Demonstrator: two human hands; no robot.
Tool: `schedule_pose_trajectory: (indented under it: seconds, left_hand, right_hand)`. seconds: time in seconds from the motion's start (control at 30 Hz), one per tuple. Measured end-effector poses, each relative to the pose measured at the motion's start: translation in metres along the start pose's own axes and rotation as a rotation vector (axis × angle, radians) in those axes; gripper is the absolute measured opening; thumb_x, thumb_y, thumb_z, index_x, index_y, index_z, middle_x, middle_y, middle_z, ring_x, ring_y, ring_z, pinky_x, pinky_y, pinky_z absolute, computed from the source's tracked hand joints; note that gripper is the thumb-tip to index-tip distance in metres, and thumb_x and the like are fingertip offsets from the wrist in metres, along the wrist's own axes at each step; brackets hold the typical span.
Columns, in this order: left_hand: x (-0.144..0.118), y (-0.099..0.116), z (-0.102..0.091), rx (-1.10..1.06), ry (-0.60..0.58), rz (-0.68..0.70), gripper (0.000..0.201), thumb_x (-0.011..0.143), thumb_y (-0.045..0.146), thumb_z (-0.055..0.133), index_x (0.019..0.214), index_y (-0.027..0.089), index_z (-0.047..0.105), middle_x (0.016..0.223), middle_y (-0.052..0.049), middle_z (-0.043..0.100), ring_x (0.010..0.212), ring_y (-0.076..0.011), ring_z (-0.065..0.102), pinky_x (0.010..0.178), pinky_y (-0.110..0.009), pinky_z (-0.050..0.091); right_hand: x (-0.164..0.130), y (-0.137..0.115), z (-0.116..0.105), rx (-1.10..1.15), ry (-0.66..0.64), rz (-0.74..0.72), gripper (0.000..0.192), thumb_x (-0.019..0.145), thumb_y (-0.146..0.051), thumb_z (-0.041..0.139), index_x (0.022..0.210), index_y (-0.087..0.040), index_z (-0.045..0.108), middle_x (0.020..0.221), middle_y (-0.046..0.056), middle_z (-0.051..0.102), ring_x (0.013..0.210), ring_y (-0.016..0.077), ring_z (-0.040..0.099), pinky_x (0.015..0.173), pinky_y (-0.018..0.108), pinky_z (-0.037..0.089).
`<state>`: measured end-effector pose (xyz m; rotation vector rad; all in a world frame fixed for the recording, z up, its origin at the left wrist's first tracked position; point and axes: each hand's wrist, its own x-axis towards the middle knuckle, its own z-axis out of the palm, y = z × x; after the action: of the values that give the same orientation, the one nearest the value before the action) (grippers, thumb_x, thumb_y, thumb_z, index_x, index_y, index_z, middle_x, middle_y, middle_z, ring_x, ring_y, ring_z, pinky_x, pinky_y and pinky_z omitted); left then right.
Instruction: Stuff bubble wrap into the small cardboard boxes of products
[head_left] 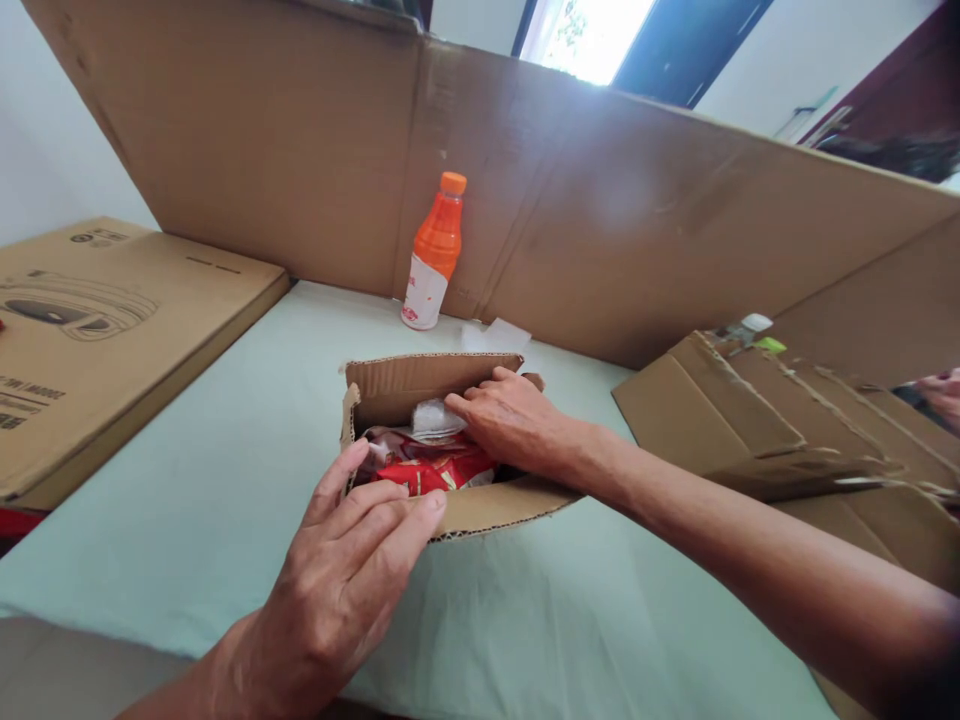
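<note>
A small cardboard box (431,375) stands on the cloth-covered table with its flaps up. Inside lie red glossy packets (427,473) and a clear-wrapped white bundle (436,418). My left hand (349,560) rests over the near left corner, its fingers stretched across the near flap and the opening. On the right side, my right hand (514,415) reaches over the box, one finger at the back flap and another extended towards the white bundle. Its fingers look apart, though some are hidden; whether it touches the bundle is unclear.
An orange-capped bottle (433,255) stands behind the box beside thin white sheets (496,336). A large flat carton (135,330) lies at left. Open cardboard boxes (705,400) sit at right. A tall cardboard panel (300,150) walls off the back of the table (225,480).
</note>
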<state>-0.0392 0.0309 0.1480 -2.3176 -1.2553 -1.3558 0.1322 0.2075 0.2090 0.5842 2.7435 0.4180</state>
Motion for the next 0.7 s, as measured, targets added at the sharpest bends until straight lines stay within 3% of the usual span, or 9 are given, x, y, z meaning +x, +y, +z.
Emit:
schedule_pose_trajectory:
  seconds: [0.17,0.27,0.33,0.43,0.5,0.53,0.63,0.7]
  left_hand:
    - [-0.002,-0.001,-0.001,0.024,-0.024,0.006,0.049,0.084,-0.009,0.054,0.131,0.003,0.056,0.105,-0.012,0.073,0.108,-0.0186,0.064,0.121,-0.058,0.032]
    - [-0.006,0.000,-0.005,0.041,-0.001,0.004,0.055,0.081,-0.009,0.058,0.134,0.005,0.055,0.112,-0.013,0.071,0.121,-0.0245,0.061,0.121,-0.060,0.031]
    - [-0.011,0.001,-0.010,0.068,0.068,-0.046,0.065,0.079,-0.006,0.063,0.141,0.010,0.052,0.123,-0.013,0.067,0.133,-0.0299,0.055,0.121,-0.061,0.033]
    - [-0.020,0.002,-0.016,0.096,0.213,-0.223,0.079,0.078,0.002,0.070,0.150,0.022,0.045,0.139,-0.012,0.057,0.138,-0.0309,0.049,0.120,-0.057,0.037]
    - [-0.026,0.000,-0.015,0.041,0.263,-0.370,0.080,0.080,0.007,0.071,0.152,0.027,0.042,0.145,-0.009,0.054,0.138,-0.0291,0.050,0.120,-0.053,0.038]
    - [-0.029,0.000,-0.012,-0.012,0.273,-0.445,0.080,0.081,0.010,0.071,0.153,0.029,0.041,0.147,-0.009,0.052,0.138,-0.0288,0.050,0.120,-0.053,0.038]
    - [-0.039,-0.002,0.001,-0.190,0.275,-0.625,0.079,0.084,0.019,0.071,0.154,0.029,0.036,0.155,-0.010,0.045,0.144,-0.0299,0.044,0.123,-0.053,0.035]
    - [-0.050,-0.004,0.010,-0.300,0.250,-0.751,0.080,0.085,0.025,0.071,0.155,0.030,0.033,0.159,-0.010,0.040,0.146,-0.0310,0.041,0.124,-0.054,0.032]
  right_hand:
    - [0.015,-0.006,-0.009,0.072,-0.143,-0.042,0.023,0.099,-0.012,0.047,0.112,-0.016,0.067,0.094,0.011,0.077,0.085,0.0229,0.071,0.062,0.031,0.030]
    - [0.004,-0.002,-0.014,0.105,-0.112,-0.017,0.029,0.097,-0.012,0.050,0.121,-0.017,0.066,0.100,0.010,0.077,0.090,0.0246,0.072,0.069,0.032,0.038]
    - [-0.020,0.003,-0.018,0.122,0.046,0.065,0.030,0.095,-0.013,0.053,0.122,-0.018,0.066,0.107,0.010,0.076,0.095,0.0262,0.071,0.079,0.037,0.043]
    - [-0.078,0.012,-0.013,0.188,0.486,0.285,0.025,0.097,-0.020,0.054,0.117,-0.019,0.068,0.120,0.011,0.073,0.108,0.0276,0.068,0.093,0.043,0.046]
    - [-0.119,0.013,0.004,0.286,0.701,0.455,0.023,0.098,-0.028,0.055,0.115,-0.021,0.068,0.119,0.010,0.074,0.109,0.0268,0.068,0.095,0.043,0.049]
    - [-0.135,0.010,0.017,0.354,0.729,0.536,0.023,0.097,-0.031,0.057,0.115,-0.023,0.068,0.116,0.009,0.074,0.105,0.0263,0.069,0.090,0.041,0.052]
    - [-0.159,-0.011,0.066,0.635,0.622,0.671,0.034,0.095,-0.037,0.060,0.125,-0.022,0.064,0.118,0.010,0.073,0.096,0.0246,0.071,0.072,0.035,0.057]
    - [-0.151,-0.034,0.095,0.812,0.547,0.642,0.050,0.093,-0.038,0.063,0.139,-0.020,0.054,0.130,0.014,0.068,0.106,0.0259,0.069,0.078,0.037,0.059]
